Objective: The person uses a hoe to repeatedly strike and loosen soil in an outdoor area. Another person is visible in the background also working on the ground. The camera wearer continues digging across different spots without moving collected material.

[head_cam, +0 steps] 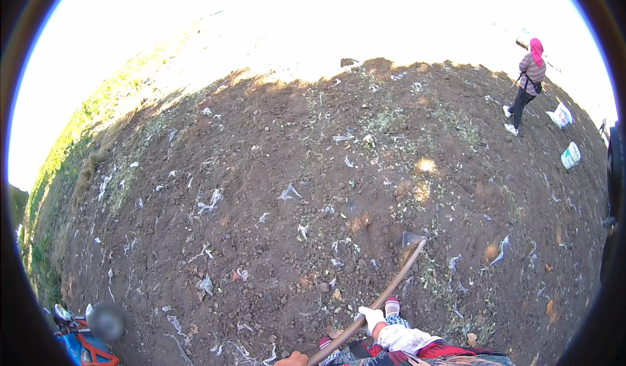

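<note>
A hoe with a long wooden handle (pixel 398 278) slants from the bottom edge up and right. Its metal blade (pixel 411 239) rests on the brown soil in front of me. My right hand (pixel 372 319), in a white glove, is wrapped around the lower half of the handle. At the bottom edge my left hand (pixel 292 359), bare, grips the handle too, though much of it is cut off. Beyond the handle, near the gloved hand, one of my shoes (pixel 392 306) shows.
Torn plastic film (pixel 289 192) and dry leaves litter the cloddy soil. A person (pixel 532 75) in a pink head covering stands at the upper right, by a white sack (pixel 561 116) and a white bucket (pixel 570 155). A blue and orange machine (pixel 88 341) sits lower left.
</note>
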